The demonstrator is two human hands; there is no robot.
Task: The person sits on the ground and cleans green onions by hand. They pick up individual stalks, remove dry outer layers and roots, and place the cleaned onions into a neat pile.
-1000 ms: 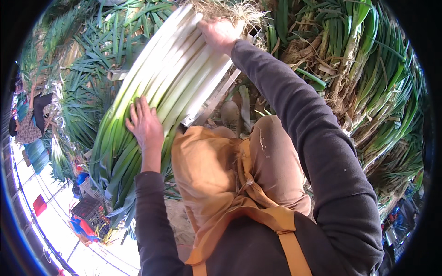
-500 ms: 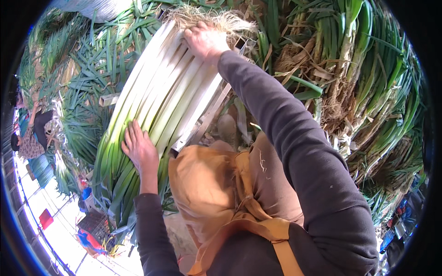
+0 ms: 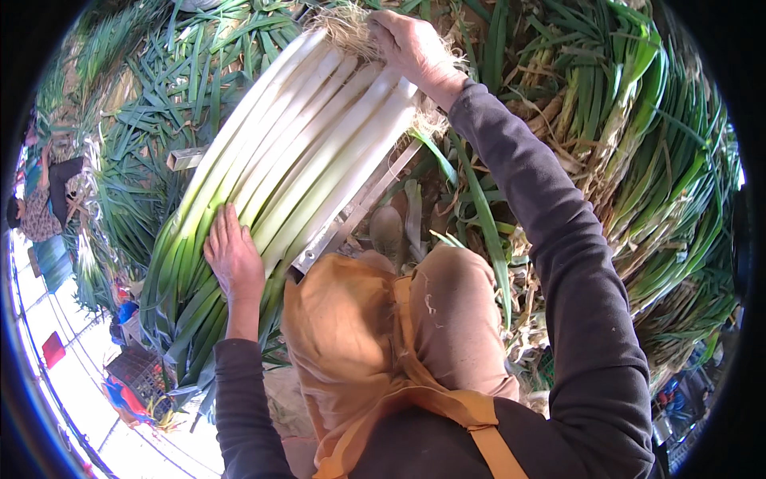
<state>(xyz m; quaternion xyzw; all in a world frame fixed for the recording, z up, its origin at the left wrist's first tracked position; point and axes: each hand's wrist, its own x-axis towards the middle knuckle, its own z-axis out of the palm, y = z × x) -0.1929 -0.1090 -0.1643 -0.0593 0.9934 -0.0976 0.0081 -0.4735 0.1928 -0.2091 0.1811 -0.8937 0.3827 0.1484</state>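
A row of long green onions (image 3: 311,136) lies side by side across a metal stand (image 3: 367,199). Their white shanks slant up to the far right, and the green leaves hang toward the near left. My left hand (image 3: 235,254) rests open and flat on the stalks where white turns to green. At the far end, my right hand (image 3: 416,49) has its fingers bent in against the shaggy roots (image 3: 347,30), closed on some of them. The fingertips there are partly hidden.
More green onions (image 3: 638,184) with dry roots are heaped along the right. Loose green leaves (image 3: 175,88) cover the ground at the far left. One square metal tube (image 3: 183,159) juts out left of the row. At the lower left stand a dark crate (image 3: 140,371) and a person (image 3: 44,203) farther off.
My right hand has shifted right along the root end, off the white shanks. My left hand stays on the stalks. The row looks more spread out at its root end.
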